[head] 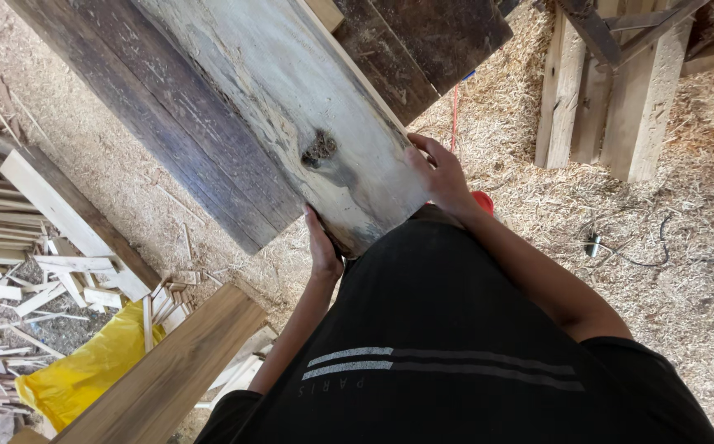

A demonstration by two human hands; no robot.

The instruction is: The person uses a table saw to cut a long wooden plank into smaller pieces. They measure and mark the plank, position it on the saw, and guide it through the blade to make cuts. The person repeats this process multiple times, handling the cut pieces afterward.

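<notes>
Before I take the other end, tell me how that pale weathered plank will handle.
The pale plank looks thick and solid, so probably stiff and heavy: the left hand and right hand both grip its near end. Its knot and rough, grey face suggest splinters, not slipperiness.

- Weathered wooden plank (291, 99), pale grey, rough and matt, a dark knot near its end.
- Darker board (168, 123) at nine o'clock of it: stained, coarse-grained wood.
- Floor (686, 238): dry, fibrous wood shavings.
- Yellow bag (85, 370): glossy, crinkled plastic.
- Shirt (456, 329): matt black cloth.
</notes>
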